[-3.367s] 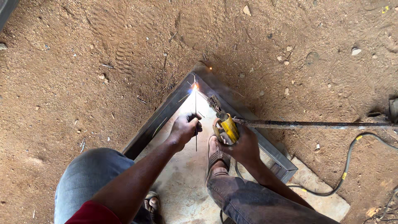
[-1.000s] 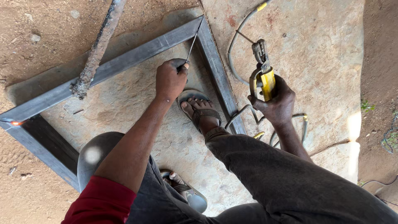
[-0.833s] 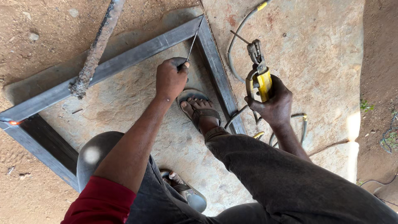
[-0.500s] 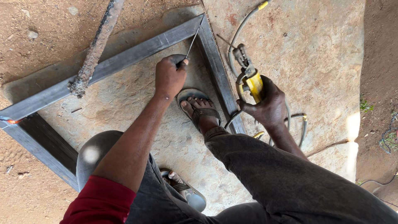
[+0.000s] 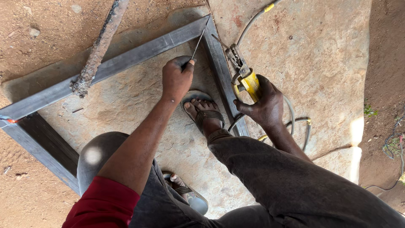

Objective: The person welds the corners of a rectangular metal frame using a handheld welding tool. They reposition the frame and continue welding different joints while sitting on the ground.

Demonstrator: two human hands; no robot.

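A grey metal frame (image 5: 139, 52) of square tube lies on the ground, its corner at the top centre. My left hand (image 5: 177, 78) pinches a thin welding rod (image 5: 198, 40) whose tip rests near that corner. My right hand (image 5: 263, 103) grips a yellow-handled electrode holder (image 5: 242, 74), its metal jaws pointing up-left toward the frame's right bar. Between the two hands my sandalled foot (image 5: 204, 112) stands inside the frame, next to the right bar.
A rough, rusty bar (image 5: 99, 46) lies across the frame's top bar. A grey cable (image 5: 295, 120) loops over the concrete slab (image 5: 303, 59) by my right wrist. A weld spot glows at the frame's left corner (image 5: 10, 121). Bare dirt surrounds the slab.
My view swung from the glowing weld corner to another corner of the frame. In the last second my right hand brought the holder down and left, closer to the frame; my left hand stayed put.
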